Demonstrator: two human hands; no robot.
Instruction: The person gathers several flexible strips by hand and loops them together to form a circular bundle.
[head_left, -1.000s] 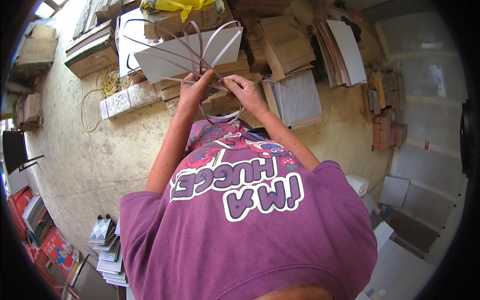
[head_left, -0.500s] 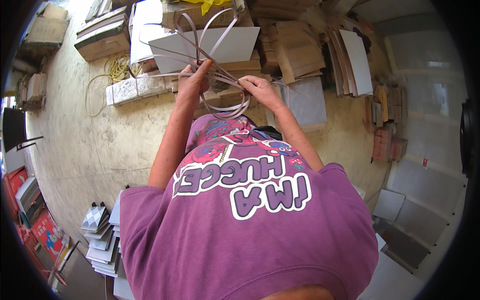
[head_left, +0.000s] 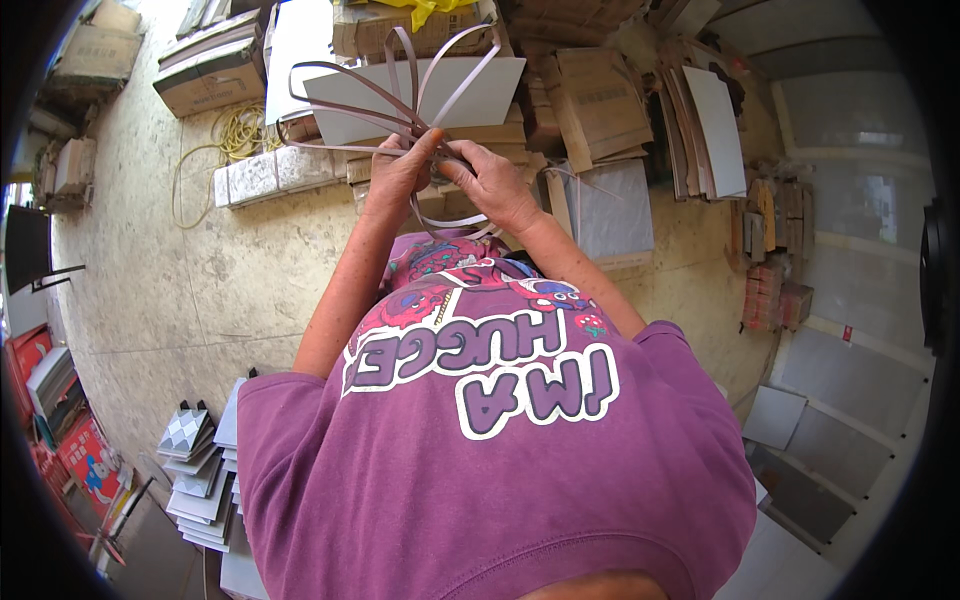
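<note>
A flat, mauve-brown plastic-looking strap (head_left: 414, 72) is gathered into several loops that fan out beyond my hands, and another part curves below them. My left hand (head_left: 398, 178) is closed around the gathered middle, with its thumb pointing up along the strands. Close against it on the right, my right hand (head_left: 497, 188) pinches the same strap between thumb and fingers. The crossing point of the strands is partly hidden by my fingers. Behind the loops lies a large white panel (head_left: 350, 115) on cardboard.
A yellow coiled cord (head_left: 240, 135) lies on the floor beside a long white-wrapped package (head_left: 275, 178). Brown cartons (head_left: 212, 85) and flattened cardboard (head_left: 597, 105) stand along the far side. Stacked tiles (head_left: 195, 480) are at the lower left, with grey panels (head_left: 840, 375) at the right.
My right hand has moved left, up against my left hand. The loops have spread and shifted slightly right, and the lower loop has become partly covered by my right hand.
</note>
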